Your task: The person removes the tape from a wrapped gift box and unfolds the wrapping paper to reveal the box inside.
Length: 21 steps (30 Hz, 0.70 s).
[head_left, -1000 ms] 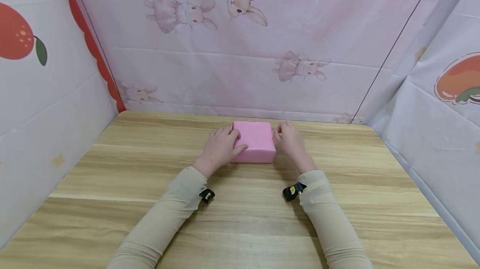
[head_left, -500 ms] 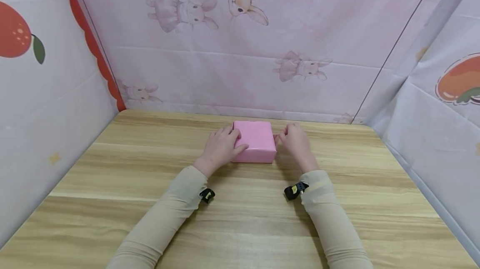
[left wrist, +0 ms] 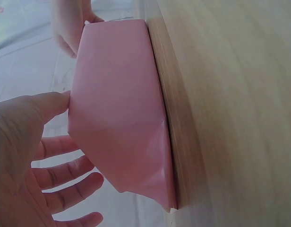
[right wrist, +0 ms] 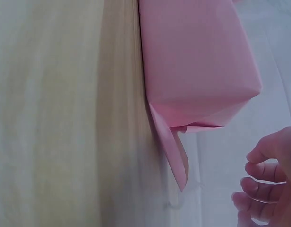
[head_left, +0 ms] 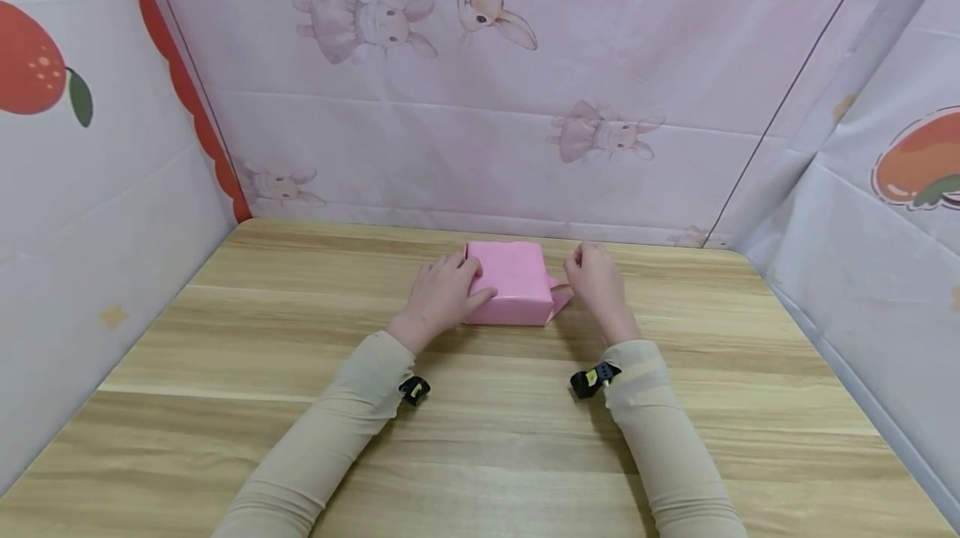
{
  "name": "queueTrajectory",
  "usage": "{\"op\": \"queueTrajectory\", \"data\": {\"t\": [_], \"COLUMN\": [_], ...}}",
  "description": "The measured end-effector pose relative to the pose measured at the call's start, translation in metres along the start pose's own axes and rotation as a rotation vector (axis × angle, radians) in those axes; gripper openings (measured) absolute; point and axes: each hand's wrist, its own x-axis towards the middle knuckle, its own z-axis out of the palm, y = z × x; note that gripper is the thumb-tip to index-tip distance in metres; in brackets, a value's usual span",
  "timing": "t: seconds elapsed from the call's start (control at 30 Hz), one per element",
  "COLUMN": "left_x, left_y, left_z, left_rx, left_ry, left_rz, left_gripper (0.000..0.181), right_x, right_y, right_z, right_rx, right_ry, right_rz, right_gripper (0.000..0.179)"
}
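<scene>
A box wrapped in pink paper [head_left: 510,271] sits on the table near its back edge. My left hand [head_left: 438,296] rests on its left side and top, the thumb at the front top edge and the fingers spread. In the left wrist view the thumb touches the box's edge. At the right end, loose paper flaps [right wrist: 176,146] stick out, one pointed and angled away from the box. My right hand [head_left: 600,284] is just right of these flaps, apart from them, its fingers loosely curled. Nothing shows between its fingers in the right wrist view.
The wood-grain table [head_left: 480,455] spreads in front of the box and to both sides. A pink cloth wall with rabbit prints [head_left: 450,146] stands close behind it. White printed cloth walls flank the table left and right.
My right hand, at first close against the box's right end, has drawn away to the right. The paper flaps there now stick out. My left hand and the box have stayed in place.
</scene>
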Motion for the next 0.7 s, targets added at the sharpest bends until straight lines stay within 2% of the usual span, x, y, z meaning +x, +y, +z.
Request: {"op": "queueTrajectory", "data": {"t": [0.27,0.43,0.57,0.7], "left_x": [0.002,0.006,0.012,0.023], "left_y": [-0.003,-0.009,-0.014,-0.02], "left_z": [-0.005,-0.008,-0.005,0.0], "left_rx": [-0.033,-0.045,-0.057,-0.082], "left_ry": [-0.002,0.018,0.003,-0.008], "left_rz": [0.008,0.005,-0.015,-0.027], "left_gripper": [0.04,0.038,0.038,0.044], "right_x": [0.002,0.005,0.007,0.013], "right_y": [-0.003,-0.007,-0.008,-0.008], "right_z": [0.0,0.004,0.008,0.015], "right_rx": [0.019,0.1,0.17,0.181], "right_ry": [-0.047,-0.111,-0.126,-0.169], "right_rz": [-0.024,-0.09,-0.131,-0.161], "right_gripper": [0.021,0.03,0.036,0.043]}}
